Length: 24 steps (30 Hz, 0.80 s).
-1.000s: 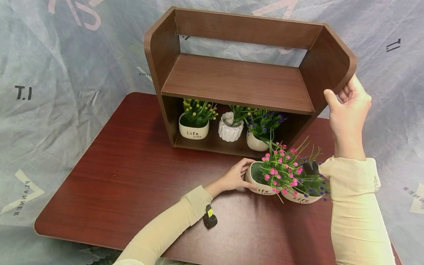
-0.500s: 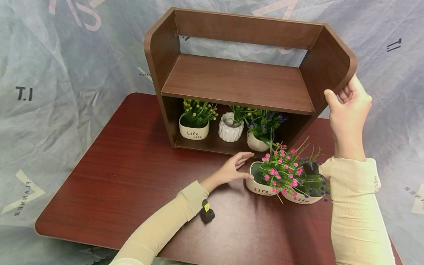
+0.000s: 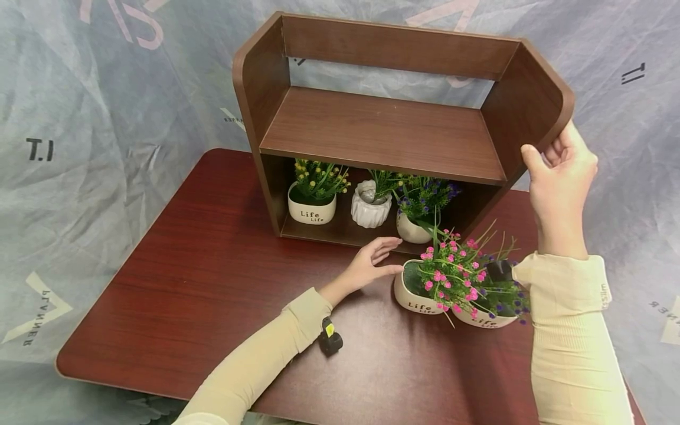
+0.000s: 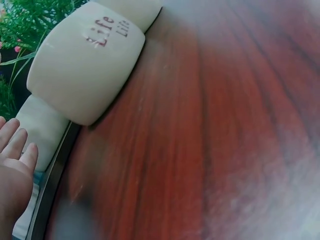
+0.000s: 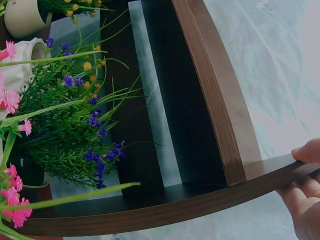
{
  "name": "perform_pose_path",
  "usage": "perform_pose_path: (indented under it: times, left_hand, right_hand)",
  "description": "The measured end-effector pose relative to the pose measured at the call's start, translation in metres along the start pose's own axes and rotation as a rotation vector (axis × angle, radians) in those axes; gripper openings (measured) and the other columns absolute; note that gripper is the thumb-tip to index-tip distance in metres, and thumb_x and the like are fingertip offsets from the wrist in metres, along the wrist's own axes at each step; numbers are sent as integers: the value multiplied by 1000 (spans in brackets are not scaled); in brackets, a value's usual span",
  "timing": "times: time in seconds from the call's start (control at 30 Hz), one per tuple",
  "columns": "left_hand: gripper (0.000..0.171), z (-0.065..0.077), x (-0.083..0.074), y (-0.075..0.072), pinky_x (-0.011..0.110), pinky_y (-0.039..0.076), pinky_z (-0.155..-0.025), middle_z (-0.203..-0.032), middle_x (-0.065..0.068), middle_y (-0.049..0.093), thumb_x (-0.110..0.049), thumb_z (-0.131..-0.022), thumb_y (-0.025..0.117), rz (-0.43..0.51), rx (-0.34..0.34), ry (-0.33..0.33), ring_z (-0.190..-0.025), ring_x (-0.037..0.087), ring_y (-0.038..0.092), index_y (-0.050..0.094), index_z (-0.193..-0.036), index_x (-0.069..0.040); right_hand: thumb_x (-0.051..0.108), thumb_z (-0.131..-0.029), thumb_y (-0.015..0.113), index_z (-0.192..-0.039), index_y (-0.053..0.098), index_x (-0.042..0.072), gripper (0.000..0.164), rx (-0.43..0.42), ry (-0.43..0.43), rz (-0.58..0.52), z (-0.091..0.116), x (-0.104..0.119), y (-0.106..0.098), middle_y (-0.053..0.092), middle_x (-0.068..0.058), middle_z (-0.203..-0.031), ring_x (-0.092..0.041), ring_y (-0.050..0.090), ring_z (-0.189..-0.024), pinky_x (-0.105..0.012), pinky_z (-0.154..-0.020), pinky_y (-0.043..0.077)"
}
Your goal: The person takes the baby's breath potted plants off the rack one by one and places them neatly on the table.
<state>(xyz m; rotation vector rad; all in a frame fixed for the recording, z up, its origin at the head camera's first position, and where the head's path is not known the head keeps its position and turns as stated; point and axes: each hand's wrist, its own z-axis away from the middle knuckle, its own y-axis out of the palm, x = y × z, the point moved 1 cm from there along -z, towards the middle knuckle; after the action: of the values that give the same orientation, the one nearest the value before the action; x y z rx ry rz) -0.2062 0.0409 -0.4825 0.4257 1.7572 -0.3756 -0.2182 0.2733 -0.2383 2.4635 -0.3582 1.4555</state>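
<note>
Grey-blue cloth [image 3: 149,94] printed with letters hangs behind and beside the red-brown wooden table [image 3: 212,295]. On the tabletop stands a dark brown shelf [image 3: 393,112] with a bare upper board. Its lower compartment holds, from left to right, a white pot with yellow flowers [image 3: 311,212], a small fluted white pot [image 3: 371,211] and a rounded pot with purple flowers [image 3: 414,229].

Two more pots block part of the compartment's right front from above. Nearer my left hand [image 3: 363,268], on the table just before the shelf, sits the pot with pink flowers [image 3: 417,300]; beyond it to the right is a second purple-flowered pot [image 3: 483,319], partly covered by pink blossoms and by the black camera [image 3: 499,271] at my right cuff.

The pink-flowered pot is cream and glossy, upright, with rounded sides, "Life" written twice in dark letters, and a green filling. Its stems lean to the right, leaving the left end uncovered.

My left fingers are straight, thumb spread away from them, gripping nothing; I cannot tell whether the thumb tip touches the rim. My right hand [image 3: 563,177] grips the shelf's right side panel, thumb in front, fingers curled behind.
</note>
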Motion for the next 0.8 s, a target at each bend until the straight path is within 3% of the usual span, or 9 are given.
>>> perform_pose_path:
  times: [0.23,0.5,0.8]
  left_hand:
    - [55,-1,-5,-12,48,36,-114,-141,26,49,2,-85,69,24,-107,32,-134,37,46,47,-135,5]
    - [54,4,-18,-28,56,30,-115,-140,34,44,6,-86,66,57,-141,27,-135,44,42,44,-135,13]
    - [48,8,-7,-47,52,36,-112,-137,27,52,1,-86,69,32,-217,43,-132,39,47,51,-131,6]
  right_hand:
    - [-15,-81,56,-124,66,8,50,-1,5,-7,1,1,1,68,-10,-121,-15,65,-113,-20,-97,50]
    - [-17,-81,55,-124,66,7,51,-4,7,-43,0,-1,1,68,-11,-121,-15,65,-112,-19,-95,50]
    - [-17,-80,54,-124,66,8,52,-8,11,-48,-2,-3,0,68,-11,-121,-15,65,-112,-19,-95,50]
